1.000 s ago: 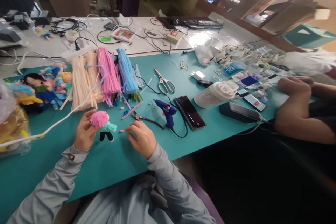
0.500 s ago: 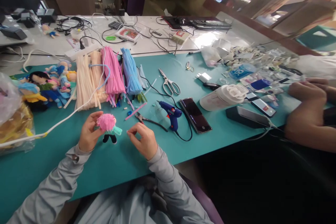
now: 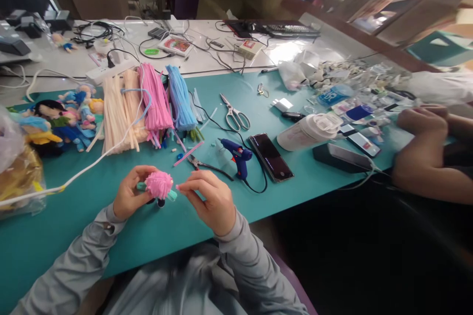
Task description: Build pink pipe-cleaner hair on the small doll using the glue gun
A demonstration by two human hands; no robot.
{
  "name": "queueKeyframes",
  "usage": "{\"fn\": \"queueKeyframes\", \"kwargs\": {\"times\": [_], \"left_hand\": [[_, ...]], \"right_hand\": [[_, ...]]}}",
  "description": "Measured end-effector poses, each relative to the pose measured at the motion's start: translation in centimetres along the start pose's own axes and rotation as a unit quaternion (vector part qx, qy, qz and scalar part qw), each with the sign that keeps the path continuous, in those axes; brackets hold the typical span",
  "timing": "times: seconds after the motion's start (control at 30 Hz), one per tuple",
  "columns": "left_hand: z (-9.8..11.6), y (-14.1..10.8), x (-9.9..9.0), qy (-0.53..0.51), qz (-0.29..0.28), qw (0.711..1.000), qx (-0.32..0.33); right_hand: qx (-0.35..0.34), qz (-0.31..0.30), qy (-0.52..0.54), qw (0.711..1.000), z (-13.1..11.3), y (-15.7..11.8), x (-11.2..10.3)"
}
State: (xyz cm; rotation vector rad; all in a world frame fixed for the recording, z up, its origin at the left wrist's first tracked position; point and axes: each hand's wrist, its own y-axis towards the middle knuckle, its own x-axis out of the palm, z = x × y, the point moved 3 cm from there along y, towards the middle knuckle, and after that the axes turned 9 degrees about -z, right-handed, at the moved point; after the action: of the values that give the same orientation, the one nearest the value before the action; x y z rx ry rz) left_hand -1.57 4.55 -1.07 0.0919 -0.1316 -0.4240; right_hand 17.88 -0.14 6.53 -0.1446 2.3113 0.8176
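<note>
My left hand (image 3: 133, 192) is closed around a small doll (image 3: 158, 185) with fuzzy pink hair, mint-green arms and black legs. The top of its head is turned up toward me, and its face is hidden. Just to the right, my right hand (image 3: 210, 199) pinches a tiny pink piece (image 3: 177, 187) between thumb and forefinger, near the doll's green arm. Beyond that hand lie cutting pliers (image 3: 209, 166), a pink stick (image 3: 188, 153) and a blue glue gun (image 3: 238, 155) on the green mat (image 3: 166, 236).
Bundles of beige (image 3: 116, 113), pink (image 3: 157, 103) and blue pipe cleaners (image 3: 181, 101) lie ahead, with finished dolls (image 3: 62, 118) to their left. Scissors (image 3: 235, 113), a phone (image 3: 271, 156) and a white bottle (image 3: 308, 132) sit rightward. Another person's arm (image 3: 421, 152) rests at the far right.
The doll has tipped so its hair faces up more, and it sits slightly lower and to the right. My right hand has come closer to it with the tiny pink piece.
</note>
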Motion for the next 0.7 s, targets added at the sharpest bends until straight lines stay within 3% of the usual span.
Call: {"fn": "queueKeyframes", "kwargs": {"times": [0.17,0.7], "left_hand": [[0.1,0.0,0.2,0.011,-0.010,1.000,0.017],[0.4,-0.1,0.6,0.024,-0.016,1.000,0.010]], "right_hand": [[-0.043,-0.019,-0.079,0.996,-0.1,0.7,0.2],[-0.074,-0.059,-0.106,0.990,-0.2,1.4,0.3]]}}
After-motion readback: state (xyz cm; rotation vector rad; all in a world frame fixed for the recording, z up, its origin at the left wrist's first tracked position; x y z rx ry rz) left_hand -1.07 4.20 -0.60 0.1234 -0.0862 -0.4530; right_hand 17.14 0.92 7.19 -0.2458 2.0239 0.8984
